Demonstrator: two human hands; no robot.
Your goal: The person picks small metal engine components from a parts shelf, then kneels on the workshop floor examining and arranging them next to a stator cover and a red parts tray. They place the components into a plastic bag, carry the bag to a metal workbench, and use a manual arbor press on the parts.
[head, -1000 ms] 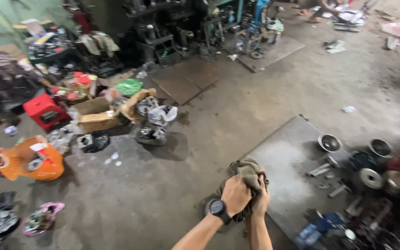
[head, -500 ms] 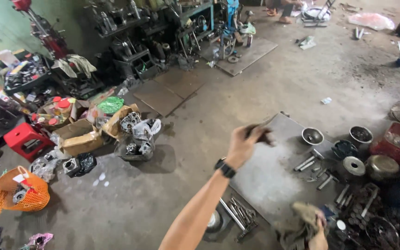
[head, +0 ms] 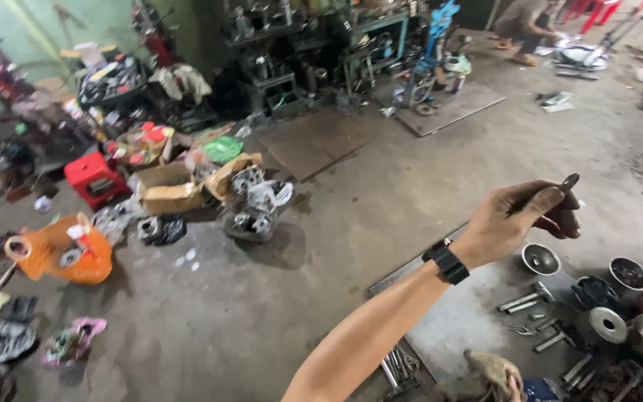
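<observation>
The left hand (head: 524, 216), a watch (head: 446, 260) on its wrist, was closed around a small dark part (head: 568, 181), above the metal sheet's (head: 455, 320) far edge. The right hand (head: 513, 384) clutched a rag (head: 490, 366) at the sheet's near edge.

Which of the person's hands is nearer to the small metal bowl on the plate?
Left. The left hand hangs just above-left of the metal bowl; the right hand, holding a rag, sits lower, at the frame's bottom edge.
</observation>
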